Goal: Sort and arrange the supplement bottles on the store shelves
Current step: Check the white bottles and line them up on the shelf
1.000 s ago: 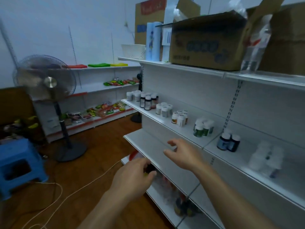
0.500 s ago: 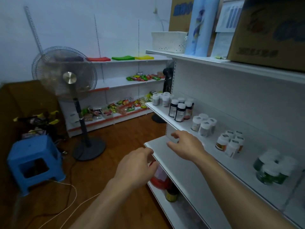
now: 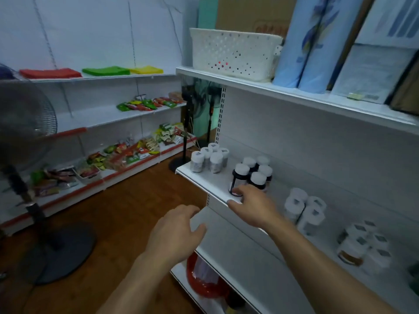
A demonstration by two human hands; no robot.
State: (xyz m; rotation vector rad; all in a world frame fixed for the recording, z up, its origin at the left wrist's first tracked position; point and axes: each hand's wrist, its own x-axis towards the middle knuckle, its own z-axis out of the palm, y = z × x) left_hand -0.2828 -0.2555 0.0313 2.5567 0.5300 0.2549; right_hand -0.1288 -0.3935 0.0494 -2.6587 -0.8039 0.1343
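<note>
The right hand (image 3: 254, 205) reaches over the front lip of the middle shelf (image 3: 208, 183), fingers loosely spread and nearly straight. Its fingertips are at the base of the front dark bottle (image 3: 238, 180); whether they touch it I cannot tell, and nothing is pinched. The left hand (image 3: 176, 234) hangs lower and nearer, fingers relaxed and slightly curled, holding nothing, in front of the lower shelf (image 3: 240, 252).

The shelving is white metal with a slotted upright, and it stands on a brown wooden floor (image 3: 127, 214). A standing fan (image 3: 25, 130) is at the left. Along the back wall, wall shelves (image 3: 108, 120) carry bright snack packets (image 3: 129, 152). On the top shelf sit a white perforated basket (image 3: 233, 53) and blue rolls (image 3: 301, 46).

The dark bottle has a white cap and pale label and stands upright at the front of a tight cluster of like bottles. To its left stand grey bottles (image 3: 209, 158), also white-capped. To its right, blurred, are white bottles (image 3: 303, 209).

Bare shelf lies between the clusters and along the front edge. A red container (image 3: 201, 277) sits beneath the lower shelf.
</note>
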